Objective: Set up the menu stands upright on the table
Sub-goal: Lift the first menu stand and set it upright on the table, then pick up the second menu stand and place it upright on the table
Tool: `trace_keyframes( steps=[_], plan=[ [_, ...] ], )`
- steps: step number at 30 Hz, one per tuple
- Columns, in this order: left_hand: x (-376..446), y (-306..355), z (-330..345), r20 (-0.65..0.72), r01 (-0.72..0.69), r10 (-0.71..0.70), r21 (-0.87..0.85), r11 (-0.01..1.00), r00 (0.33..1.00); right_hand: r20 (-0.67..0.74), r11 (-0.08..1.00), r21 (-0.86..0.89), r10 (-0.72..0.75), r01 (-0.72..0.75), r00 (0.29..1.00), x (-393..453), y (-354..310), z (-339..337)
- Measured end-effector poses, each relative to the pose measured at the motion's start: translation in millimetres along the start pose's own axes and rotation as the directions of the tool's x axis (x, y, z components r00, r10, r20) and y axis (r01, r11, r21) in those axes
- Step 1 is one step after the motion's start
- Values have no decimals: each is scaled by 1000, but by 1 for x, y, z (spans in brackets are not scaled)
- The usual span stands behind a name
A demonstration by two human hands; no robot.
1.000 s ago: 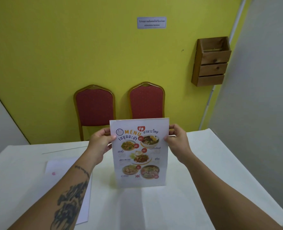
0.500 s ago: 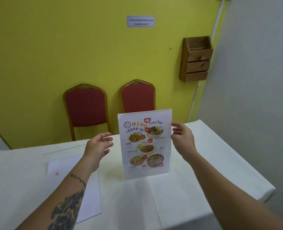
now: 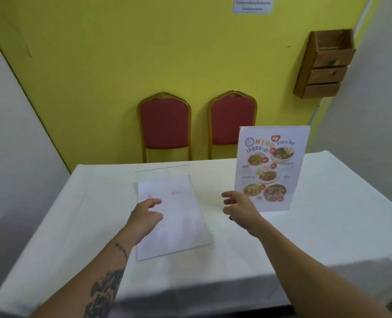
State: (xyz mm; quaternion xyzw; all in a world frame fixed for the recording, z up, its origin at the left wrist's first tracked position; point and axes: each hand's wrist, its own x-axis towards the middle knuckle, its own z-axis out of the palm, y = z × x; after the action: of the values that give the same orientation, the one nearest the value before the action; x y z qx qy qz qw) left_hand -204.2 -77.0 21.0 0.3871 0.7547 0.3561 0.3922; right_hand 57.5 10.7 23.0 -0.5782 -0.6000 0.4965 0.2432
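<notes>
A menu stand [image 3: 270,168] with colourful food pictures stands upright on the right part of the white table [image 3: 328,203], untouched by either hand. A second menu stand [image 3: 174,214] lies flat near the table's middle, its pale back facing up. My left hand [image 3: 144,215] hovers over the left edge of the flat one, fingers loosely curled and apart, holding nothing. My right hand [image 3: 241,208] is in the air just left of the upright stand's lower corner, fingers spread, holding nothing.
Two red chairs [image 3: 165,125] with gold frames stand behind the table against the yellow wall. A wooden wall box [image 3: 323,65] hangs at the upper right. A grey wall runs along the right side.
Both hands let go of the upright menu stand and moved left and down toward the flat one. My head turned left, so the upright stand now appears on the right.
</notes>
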Motion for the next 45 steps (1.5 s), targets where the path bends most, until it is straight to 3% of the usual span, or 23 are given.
trace_keyframes(
  steps=[9,18,25,30,33,41,45],
  plan=[
    [-5,-46,-12,28,214,-218,108,971,976,113,974,-119,205,-192,972,-2,11,54],
    [-13,-52,2,-52,275,-271,129,953,961,123,949,-144,297,-279,947,-2,17,72],
    [-14,-55,-7,-147,227,-219,46,973,965,115,956,-58,293,-288,949,-3,13,68],
    [-9,-59,-46,-96,78,-86,-77,994,992,102,955,69,281,-288,954,2,-13,44],
    [-7,-58,-67,-76,-10,0,-135,991,997,122,961,130,229,-244,966,5,-37,29],
    [-5,-24,-71,-237,-165,85,-340,926,968,190,941,299,103,-158,976,-2,-68,10],
    [-1,-13,-71,-249,-195,104,-375,906,963,91,962,274,-4,-21,996,-2,-65,18]
  ],
)
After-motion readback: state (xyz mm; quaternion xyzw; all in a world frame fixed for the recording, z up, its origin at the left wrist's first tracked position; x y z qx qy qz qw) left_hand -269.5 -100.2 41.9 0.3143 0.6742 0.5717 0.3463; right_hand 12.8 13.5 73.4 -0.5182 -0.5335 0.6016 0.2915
